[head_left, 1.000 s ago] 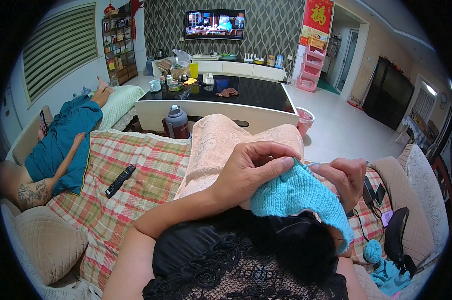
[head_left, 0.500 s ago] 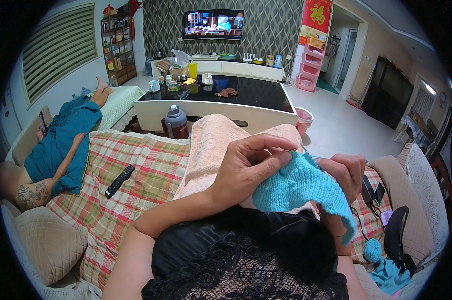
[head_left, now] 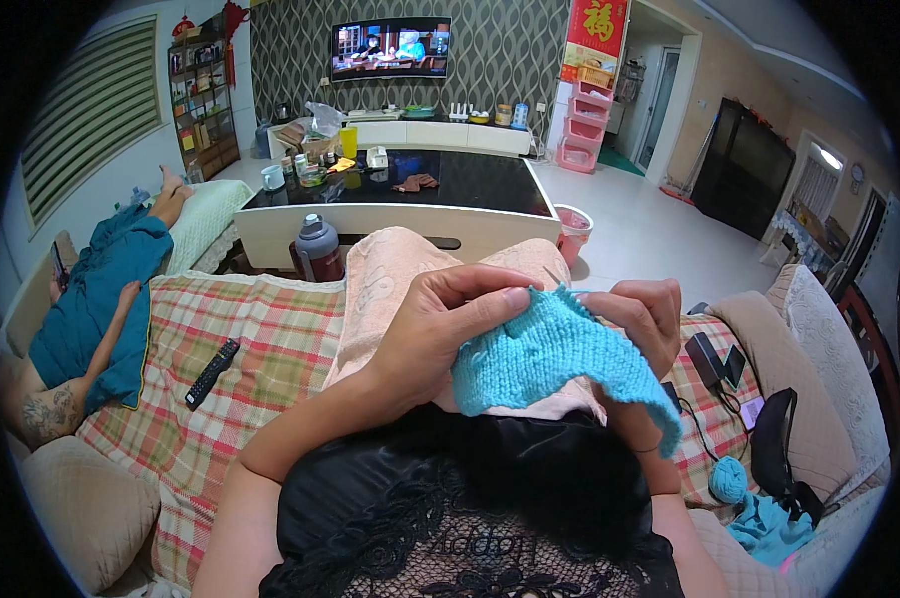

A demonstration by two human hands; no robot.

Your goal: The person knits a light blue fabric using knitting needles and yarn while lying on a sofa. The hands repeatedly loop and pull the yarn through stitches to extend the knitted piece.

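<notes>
A turquoise piece of knitting (head_left: 544,349) hangs between my hands above my lap, its narrow right end drooping over my right wrist. My left hand (head_left: 460,319) pinches the upper left edge between thumb and forefinger. Close by at the upper right corner, my right hand (head_left: 641,321) has its fingers curled in a pinch around a thin knitting needle, mostly hidden by the fingers and stitches. A turquoise ball of yarn (head_left: 729,480) lies to the right on the couch, beside a turquoise knitted bundle (head_left: 771,530).
A peach towel (head_left: 380,289) covers my knees. On the plaid cover (head_left: 270,329) lies a remote control (head_left: 212,375). Another person (head_left: 106,289) reclines at left with a phone. Ahead are a thermos jug (head_left: 317,249) and a low black-topped table (head_left: 470,184); a black pouch (head_left: 773,453) sits at right.
The view has turned slightly right, so the whole scene sits further left. Both hands keep their hold on the knitting, and the right fingers have shifted slightly at its upper edge.
</notes>
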